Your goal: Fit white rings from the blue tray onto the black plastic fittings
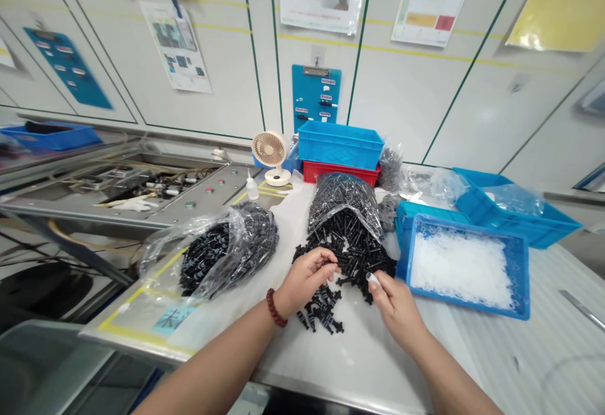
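My left hand (pixel 307 279), with a dark red bead bracelet (pixel 273 308) at the wrist, is closed with thumb and fingertips together over black plastic parts. What it pinches, if anything, is too small to tell. My right hand (pixel 396 306) is closed to its right. A small whitish cover or piece (pixel 372 278) shows at its fingertips; I cannot tell which, nor what the fingers grip. Ahead, loose black stick-like parts (pixel 343 242) spill from an opened clear bag (pixel 344 196). Below my left hand lies a small pile of black parts with pale bands (pixel 324 311).
At right, a blue tray (pixel 522 276) holds white rings (pixel 460 264). On the left lies another clear bag (pixel 253 245) of black parts. Behind stand a blue bin (pixel 340 144) on a red bin (pixel 312 172), a small fan (pixel 276 177) and a squeeze bottle (pixel 252 187).
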The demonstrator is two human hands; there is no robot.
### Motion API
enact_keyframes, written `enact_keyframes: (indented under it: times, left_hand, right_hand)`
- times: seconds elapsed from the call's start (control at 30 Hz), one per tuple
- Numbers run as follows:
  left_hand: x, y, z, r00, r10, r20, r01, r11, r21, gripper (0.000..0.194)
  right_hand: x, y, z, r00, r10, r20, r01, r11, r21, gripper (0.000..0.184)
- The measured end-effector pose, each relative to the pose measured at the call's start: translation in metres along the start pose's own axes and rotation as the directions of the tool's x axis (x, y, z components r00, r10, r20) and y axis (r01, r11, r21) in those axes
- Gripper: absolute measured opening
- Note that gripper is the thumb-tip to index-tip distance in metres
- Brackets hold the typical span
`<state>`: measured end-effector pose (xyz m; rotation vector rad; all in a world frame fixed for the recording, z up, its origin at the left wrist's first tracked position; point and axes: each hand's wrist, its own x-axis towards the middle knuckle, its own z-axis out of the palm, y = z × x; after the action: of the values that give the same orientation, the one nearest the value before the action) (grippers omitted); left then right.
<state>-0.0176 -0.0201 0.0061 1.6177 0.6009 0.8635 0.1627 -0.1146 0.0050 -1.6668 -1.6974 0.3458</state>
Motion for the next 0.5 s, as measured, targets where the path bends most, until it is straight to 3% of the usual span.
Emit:
enact_keyframes:
  times: [0.33,0.5]
  left_hand:
    - [-0.0047,-0.0016,0.0023,0.986,0.116,0.121,-0.129,0.985,0.111,0.017]
    - [-0.0061,-0.0036,0.0024,0.95,0.251,0.184,-0.304,0.878,0.369,0.012]
  right_hand:
    - [-0.001,-0.0019,0.0026,0.996,-0.002,0.085,0.01,0.996,-0.093,0.03]
    - [-0.0012,-0.0037,0.003,0.992,-0.016,0.126,0.039,0.982,-0.184,0.028]
